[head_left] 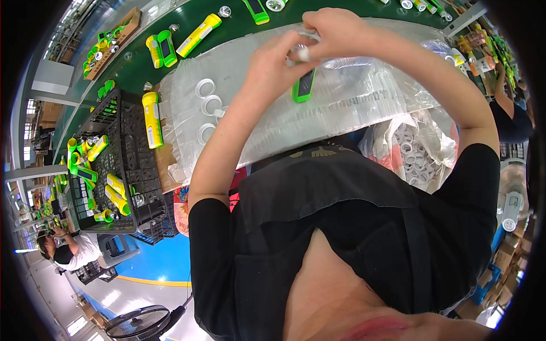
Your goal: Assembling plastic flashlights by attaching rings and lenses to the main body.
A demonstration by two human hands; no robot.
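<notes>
Over the plastic-covered work surface [239,125], my left hand [272,67] and my right hand [336,35] meet with bent fingers. Between the fingertips shows a small white and clear piece [303,54], mostly covered, its kind unclear. Just below them is a green flashlight body [304,86] with a dark panel; its upper end is hidden, and I cannot tell whether it is held or lying there. Beside my right wrist lies a row of clear round discs [348,63]. To the left of my left forearm are several white rings [211,105].
A yellow-green flashlight [152,120] lies at the surface's left edge, by a black crate [128,153] of flashlights. More flashlights [199,35] lie on the green bench beyond. An open bag of white rings [415,159] is at the right near my lap. Co-workers sit on both sides.
</notes>
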